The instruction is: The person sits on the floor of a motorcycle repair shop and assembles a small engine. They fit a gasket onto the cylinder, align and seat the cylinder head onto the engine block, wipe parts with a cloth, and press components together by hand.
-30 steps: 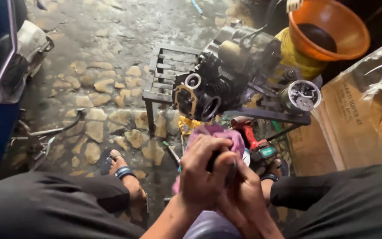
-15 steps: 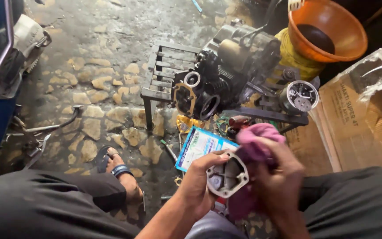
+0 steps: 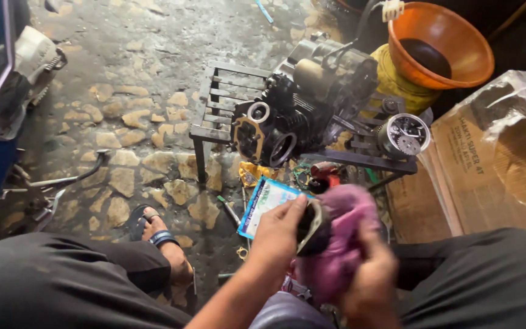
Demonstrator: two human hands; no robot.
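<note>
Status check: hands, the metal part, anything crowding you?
Left hand grips the metal part. Right hand presses pink rag against it. Engine on stand ahead, well apart.

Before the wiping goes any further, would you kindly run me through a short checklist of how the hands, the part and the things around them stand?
1. Left hand grips the round metal part at its rim: ok.
2. Right hand presses the pink cloth against the part: ok, though the hand is blurred.
3. Part's inner face clean: cannot tell, the cloth covers it.
4. Engine seated on the metal stand: ok, it rests there apart from the hands.
5. Orange bowl out of the hands' way: ok, it sits beyond the engine.
6. Sandalled foot away from the loose tools on the floor: ok.
</note>
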